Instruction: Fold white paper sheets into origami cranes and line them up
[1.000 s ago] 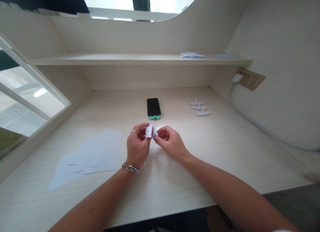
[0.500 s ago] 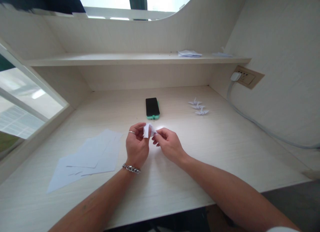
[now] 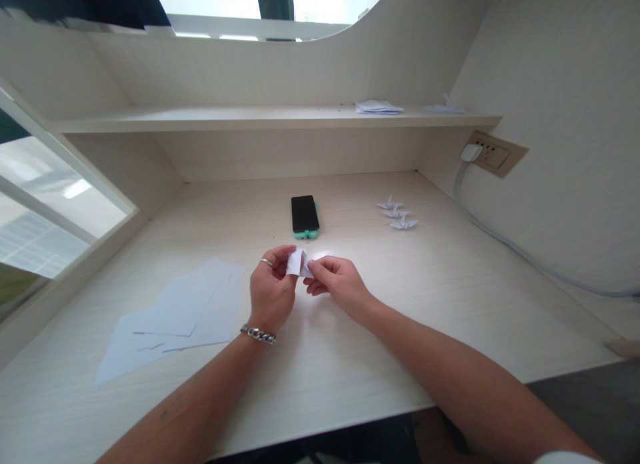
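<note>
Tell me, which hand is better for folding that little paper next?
Probably the right hand: its thumb and fingers pinch the right end of the folded paper, while the left hand holds the other side.

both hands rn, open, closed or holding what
left hand: closed on small folded white paper
right hand: closed, pinching the same paper's right side

soft daylight, bright window, faint shadows, blur
</note>
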`<state>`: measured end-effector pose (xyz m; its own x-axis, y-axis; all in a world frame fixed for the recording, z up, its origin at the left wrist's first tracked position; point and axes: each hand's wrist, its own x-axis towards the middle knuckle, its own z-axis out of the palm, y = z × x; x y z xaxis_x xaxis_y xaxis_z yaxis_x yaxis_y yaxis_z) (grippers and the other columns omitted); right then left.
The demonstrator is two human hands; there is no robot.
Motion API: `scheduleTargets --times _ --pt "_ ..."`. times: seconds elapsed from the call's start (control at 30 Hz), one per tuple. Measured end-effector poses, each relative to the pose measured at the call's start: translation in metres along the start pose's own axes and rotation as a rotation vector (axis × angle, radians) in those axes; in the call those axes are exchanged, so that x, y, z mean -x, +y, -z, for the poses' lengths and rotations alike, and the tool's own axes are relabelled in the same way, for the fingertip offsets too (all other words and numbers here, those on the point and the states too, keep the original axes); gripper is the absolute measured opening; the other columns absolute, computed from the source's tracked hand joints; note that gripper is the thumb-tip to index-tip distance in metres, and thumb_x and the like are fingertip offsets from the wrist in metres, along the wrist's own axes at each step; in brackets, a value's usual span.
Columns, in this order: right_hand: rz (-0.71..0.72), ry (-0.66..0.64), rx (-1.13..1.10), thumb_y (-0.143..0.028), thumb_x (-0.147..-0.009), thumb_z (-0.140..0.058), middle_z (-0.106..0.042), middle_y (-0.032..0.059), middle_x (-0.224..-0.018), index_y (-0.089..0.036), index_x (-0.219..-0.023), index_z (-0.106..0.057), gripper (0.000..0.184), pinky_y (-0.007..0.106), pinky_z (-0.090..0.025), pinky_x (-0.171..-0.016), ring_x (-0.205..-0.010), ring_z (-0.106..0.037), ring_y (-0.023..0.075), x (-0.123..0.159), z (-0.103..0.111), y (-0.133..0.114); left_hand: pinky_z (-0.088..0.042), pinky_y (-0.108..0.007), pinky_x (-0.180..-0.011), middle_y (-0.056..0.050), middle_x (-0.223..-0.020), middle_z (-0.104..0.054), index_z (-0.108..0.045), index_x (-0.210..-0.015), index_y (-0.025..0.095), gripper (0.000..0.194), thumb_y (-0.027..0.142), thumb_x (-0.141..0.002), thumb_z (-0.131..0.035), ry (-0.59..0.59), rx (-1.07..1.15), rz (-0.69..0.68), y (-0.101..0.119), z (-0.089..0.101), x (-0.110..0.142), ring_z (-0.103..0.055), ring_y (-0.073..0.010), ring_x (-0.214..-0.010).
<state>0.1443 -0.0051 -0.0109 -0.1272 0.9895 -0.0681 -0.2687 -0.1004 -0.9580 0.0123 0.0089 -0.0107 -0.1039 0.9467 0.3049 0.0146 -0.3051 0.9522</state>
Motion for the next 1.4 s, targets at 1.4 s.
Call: scheduleTargets --times 1.4 --pt "-0.159 -0.218 0.183 -0.037 -0.069 -0.077 -0.063 0.0006 -0.056 -0.014 -0.065 -0.060 0.029 0.022 -0.048 -0.050 -0.047 -0.057 0.0088 0.0006 0.0081 -0.0019 -0.054 -0.026 -0.070 -0.007 -0.088 -0.073 -0.068 -0.097 0.012 0.029 0.015 -0.068 -0.070 -0.008 -0.032 0.086 0.0035 0.0065 -0.0046 -0.068 -0.0167 -0.078"
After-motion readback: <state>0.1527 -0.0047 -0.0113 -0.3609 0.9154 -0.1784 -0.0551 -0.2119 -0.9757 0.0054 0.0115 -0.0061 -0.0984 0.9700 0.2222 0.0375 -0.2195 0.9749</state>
